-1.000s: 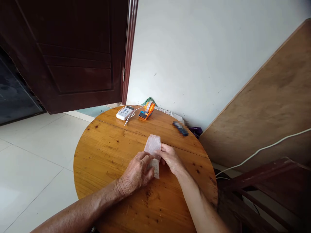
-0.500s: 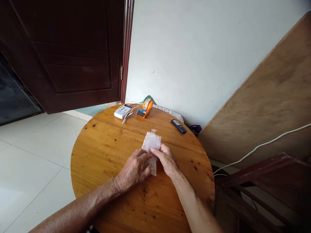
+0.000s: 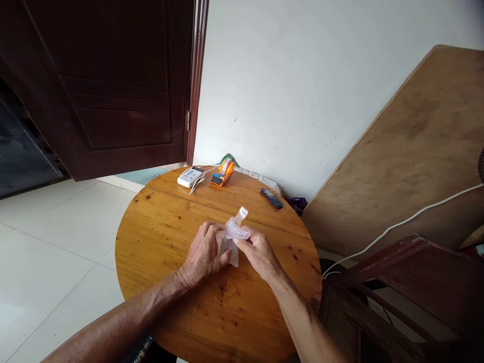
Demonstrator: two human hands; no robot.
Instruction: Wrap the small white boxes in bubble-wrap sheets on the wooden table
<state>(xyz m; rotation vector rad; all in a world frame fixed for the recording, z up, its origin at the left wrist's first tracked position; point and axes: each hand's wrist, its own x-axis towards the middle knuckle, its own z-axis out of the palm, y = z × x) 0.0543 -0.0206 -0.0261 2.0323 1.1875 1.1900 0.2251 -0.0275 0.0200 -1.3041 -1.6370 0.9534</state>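
A piece of clear bubble wrap [image 3: 229,247] lies between my hands over the round wooden table [image 3: 159,237]. Its far part is lifted and folded over. From that far edge a strip of clear tape [image 3: 241,216] sticks up. My right hand [image 3: 261,252] pinches the folded edge between thumb and fingers. On the near left side, my left hand [image 3: 206,249] grips the wrap, its thumb lying over the lower part and its fingertips partly hidden. Whether anything is inside the wrap cannot be made out.
Toward the table's back stand an orange tape dispenser [image 3: 223,173] and a white box-shaped device [image 3: 190,177] with a white cable. A dark handheld object [image 3: 271,198], blurred out, lies at the back right. A wall and a wooden board [image 3: 397,131] rise behind.
The far part of the bubble wrap, flat before, is now lifted and folded toward me, and its tape strip stands up. My left hand has shifted slightly left and the view has moved a little.
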